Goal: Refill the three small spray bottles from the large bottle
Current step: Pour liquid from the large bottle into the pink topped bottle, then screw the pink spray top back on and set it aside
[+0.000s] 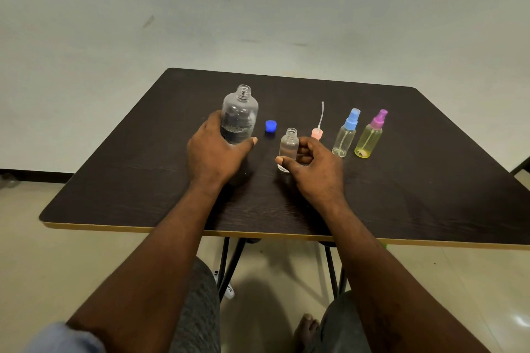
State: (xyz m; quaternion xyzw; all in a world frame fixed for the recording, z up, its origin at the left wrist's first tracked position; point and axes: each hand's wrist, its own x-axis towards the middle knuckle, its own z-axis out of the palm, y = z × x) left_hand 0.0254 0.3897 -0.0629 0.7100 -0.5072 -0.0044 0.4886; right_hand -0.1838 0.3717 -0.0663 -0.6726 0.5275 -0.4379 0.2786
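Bare table point(114, 175) lies lower left and right of frame; blue cap point(270, 126), pink sprayer point(317, 132) and two capped bottles point(344, 135) crowd the centre.

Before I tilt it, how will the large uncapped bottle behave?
The large bottle is probably light: it looks only partly filled. Its clear plastic may flex under the left hand. With the blue cap off, tilting fast would likely spill.

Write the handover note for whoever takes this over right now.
Left hand grips the uncapped large bottle; its blue cap lies beside it.
Right hand holds the open small bottle; its pink spray head stands behind.
Done: both opened.
Left: fill it, refit the head, then the blue-topped bottle and purple-topped bottle, both closed, to the right.
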